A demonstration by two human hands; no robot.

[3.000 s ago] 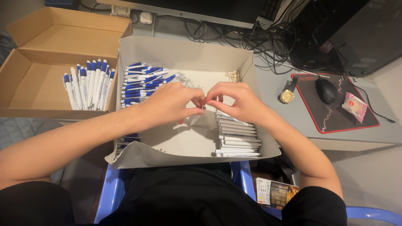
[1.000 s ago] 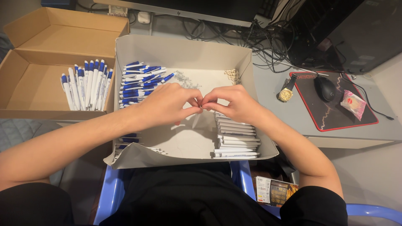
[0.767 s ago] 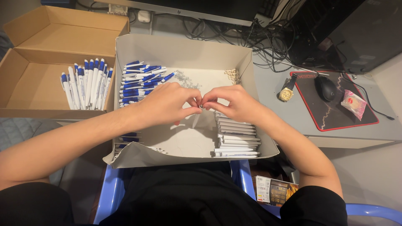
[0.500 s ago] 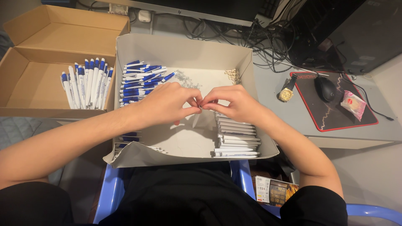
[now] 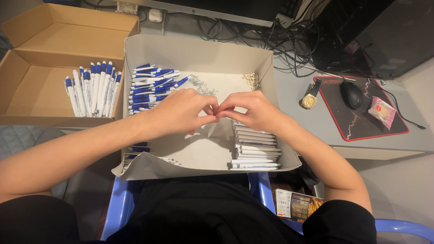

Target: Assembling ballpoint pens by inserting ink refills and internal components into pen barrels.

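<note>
Pinching together over the grey box (image 5: 199,52), the left hand (image 5: 181,110) and right hand (image 5: 253,110) met fingertip to fingertip, fingers closed on a small part (too small to identify). Blue-and-white pens (image 5: 151,86) lay stacked left, white barrels (image 5: 255,149) right, springs (image 5: 199,84) behind. Keeping both wrists low over the box seemed wise, so a dropped piece would land inside.
</note>
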